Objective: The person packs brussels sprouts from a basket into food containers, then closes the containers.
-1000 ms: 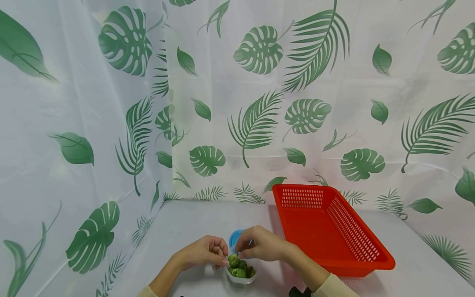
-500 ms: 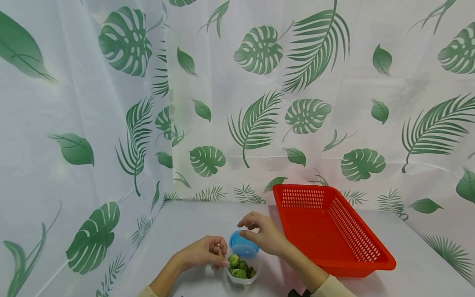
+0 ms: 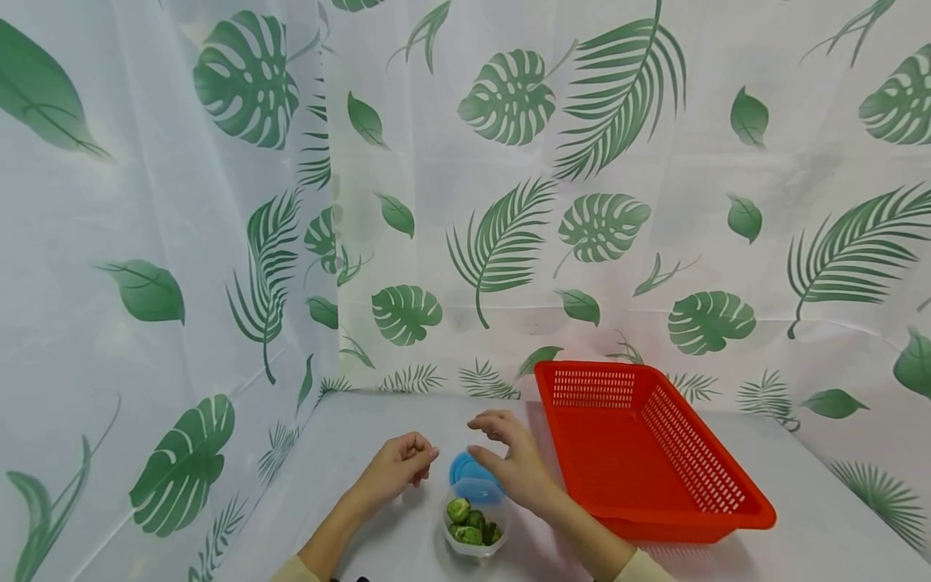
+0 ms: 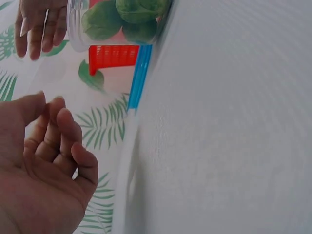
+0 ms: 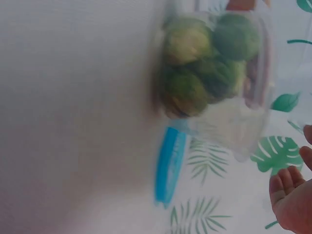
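Observation:
A clear plastic tub (image 3: 502,529) holds several Brussels sprouts (image 3: 468,533), and its mouth is uncovered. Just behind it, a round blue lid (image 3: 462,466) lies on the table, partly hidden by the tub. My left hand (image 3: 393,469) hovers left of the lid, fingers loosely curled around nothing; the left wrist view shows that hand (image 4: 51,161) bare, apart from the tub. My right hand (image 3: 518,465) is raised right of the lid and behind the tub, thumb and fingers spread apart, gripping nothing. In the right wrist view, the sprouts (image 5: 183,90) show through the tub's wall.
A large red perforated basket (image 3: 625,453) stands at the right, close to my right forearm. White sheets with green leaf prints (image 3: 502,267) hang behind and to the left of the white table (image 3: 407,412).
My right hand has left the tub's rim and risen toward the back right. More recently, my left hand has drawn away from the tub's left side, toward the back left. The sprouts stay put.

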A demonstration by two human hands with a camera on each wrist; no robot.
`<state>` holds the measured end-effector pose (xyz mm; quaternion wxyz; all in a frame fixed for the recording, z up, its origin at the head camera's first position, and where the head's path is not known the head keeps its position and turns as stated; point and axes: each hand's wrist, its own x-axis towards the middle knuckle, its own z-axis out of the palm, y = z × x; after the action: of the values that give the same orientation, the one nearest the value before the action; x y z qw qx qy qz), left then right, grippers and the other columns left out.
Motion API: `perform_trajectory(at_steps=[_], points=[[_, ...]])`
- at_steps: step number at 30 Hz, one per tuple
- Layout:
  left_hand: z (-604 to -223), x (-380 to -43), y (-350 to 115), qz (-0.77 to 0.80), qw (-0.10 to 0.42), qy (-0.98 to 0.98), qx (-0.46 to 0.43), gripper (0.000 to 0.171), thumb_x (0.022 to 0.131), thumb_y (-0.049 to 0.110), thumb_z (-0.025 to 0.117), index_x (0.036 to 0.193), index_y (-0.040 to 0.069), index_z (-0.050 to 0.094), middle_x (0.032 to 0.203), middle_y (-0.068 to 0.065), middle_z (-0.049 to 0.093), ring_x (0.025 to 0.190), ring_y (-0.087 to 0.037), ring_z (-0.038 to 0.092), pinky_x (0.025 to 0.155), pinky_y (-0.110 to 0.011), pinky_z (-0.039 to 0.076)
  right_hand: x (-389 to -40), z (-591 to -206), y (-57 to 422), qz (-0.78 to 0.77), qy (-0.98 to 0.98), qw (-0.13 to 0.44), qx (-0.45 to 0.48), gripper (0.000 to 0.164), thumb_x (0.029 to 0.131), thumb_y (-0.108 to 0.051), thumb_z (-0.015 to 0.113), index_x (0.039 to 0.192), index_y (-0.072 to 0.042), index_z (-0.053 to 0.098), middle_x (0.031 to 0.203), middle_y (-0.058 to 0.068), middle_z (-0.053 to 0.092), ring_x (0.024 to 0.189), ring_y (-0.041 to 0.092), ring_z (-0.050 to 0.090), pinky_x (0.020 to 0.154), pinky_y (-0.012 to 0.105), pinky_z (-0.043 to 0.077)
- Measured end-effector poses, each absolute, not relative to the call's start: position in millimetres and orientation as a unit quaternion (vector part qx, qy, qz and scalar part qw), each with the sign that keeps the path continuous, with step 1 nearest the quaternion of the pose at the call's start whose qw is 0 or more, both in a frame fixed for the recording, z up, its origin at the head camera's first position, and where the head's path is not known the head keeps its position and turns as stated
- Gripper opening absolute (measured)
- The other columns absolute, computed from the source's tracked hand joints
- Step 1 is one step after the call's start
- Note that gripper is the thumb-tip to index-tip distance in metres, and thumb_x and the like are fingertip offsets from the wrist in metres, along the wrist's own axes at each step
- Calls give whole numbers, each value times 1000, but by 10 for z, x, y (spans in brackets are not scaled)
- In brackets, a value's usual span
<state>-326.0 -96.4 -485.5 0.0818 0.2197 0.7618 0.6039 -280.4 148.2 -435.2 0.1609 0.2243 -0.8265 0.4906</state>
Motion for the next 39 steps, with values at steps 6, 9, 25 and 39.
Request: perform_trajectory(at_steps=[6, 9, 25, 39], points=[[-4877, -3301, -907, 601, 57, 769, 210, 26, 104, 29, 66, 111, 4, 67, 89, -7, 70, 72, -15, 61, 60, -29, 47, -2836, -4488, 1431, 506, -818, 175, 212, 26, 94, -10, 77, 115, -25, 73, 120, -5, 68, 109, 15, 59, 103, 40, 53], [-4891, -3313, -874, 595, 49, 775, 205, 24, 102, 26, 68, 113, 5, 68, 94, -9, 71, 77, -18, 62, 60, -28, 48, -2854, -4530, 1418, 525, -812, 164, 196, 25, 95, -9, 76, 113, -25, 74, 119, -4, 68, 109, 17, 57, 103, 42, 51], [-5065, -3437, -832, 531, 16, 820, 211, 31, 97, 21, 75, 121, 3, 71, 116, -10, 75, 100, -17, 67, 82, -28, 54, -3085, -4840, 1549, 568, -810, 113, 96, 26, 99, -19, 71, 123, -9, 74, 128, 13, 68, 109, 23, 58, 92, 32, 50], [-5110, -3463, -711, 458, 22, 861, 221, 31, 92, 26, 80, 121, 13, 75, 102, 2, 75, 86, -11, 62, 84, -39, 45, -3131, -5010, 1684, 545, -834, 48, 65, 34, 96, -9, 74, 129, -2, 69, 138, 20, 63, 128, 43, 55, 106, 63, 47]])
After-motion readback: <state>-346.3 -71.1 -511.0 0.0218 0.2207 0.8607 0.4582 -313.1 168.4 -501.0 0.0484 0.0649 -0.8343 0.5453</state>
